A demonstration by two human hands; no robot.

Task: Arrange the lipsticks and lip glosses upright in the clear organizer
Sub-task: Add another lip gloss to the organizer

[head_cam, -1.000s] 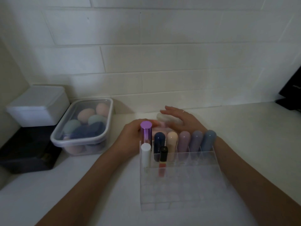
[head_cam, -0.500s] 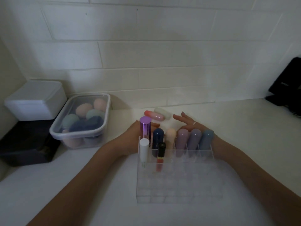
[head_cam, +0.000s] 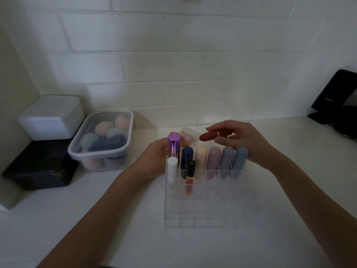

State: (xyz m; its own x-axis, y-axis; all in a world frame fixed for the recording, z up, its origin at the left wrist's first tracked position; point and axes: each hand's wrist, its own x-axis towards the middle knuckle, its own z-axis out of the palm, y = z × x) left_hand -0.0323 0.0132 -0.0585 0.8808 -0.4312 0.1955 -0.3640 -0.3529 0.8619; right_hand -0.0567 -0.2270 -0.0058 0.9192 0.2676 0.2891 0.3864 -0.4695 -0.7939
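The clear organizer (head_cam: 208, 215) sits on the white counter in front of me. Its back row holds a shiny purple tube (head_cam: 173, 147), then navy (head_cam: 187, 158), peach (head_cam: 201, 159), lilac (head_cam: 214, 159), lavender (head_cam: 227, 160) and blue (head_cam: 239, 160) rounded tubes, all upright. A white tube (head_cam: 172, 171) and a black-capped coral gloss (head_cam: 190, 176) stand in the second row. My right hand (head_cam: 241, 140) holds a dark red lipstick (head_cam: 209, 135) sideways above the back row. My left hand (head_cam: 154, 155) rests against the organizer's back left corner by the purple tube. A pink tube (head_cam: 186, 139) and a white tube (head_cam: 190, 131) lie behind the organizer.
A lidded clear tub of makeup sponges (head_cam: 102, 140) stands left of the organizer. Farther left, a white box (head_cam: 51, 118) sits on a black box (head_cam: 38, 165). A black object (head_cam: 336, 99) leans at the right against the tiled wall.
My right hand has lifted from behind the organizer with the dark red lipstick in its fingers. My left hand has stayed at the back left corner.
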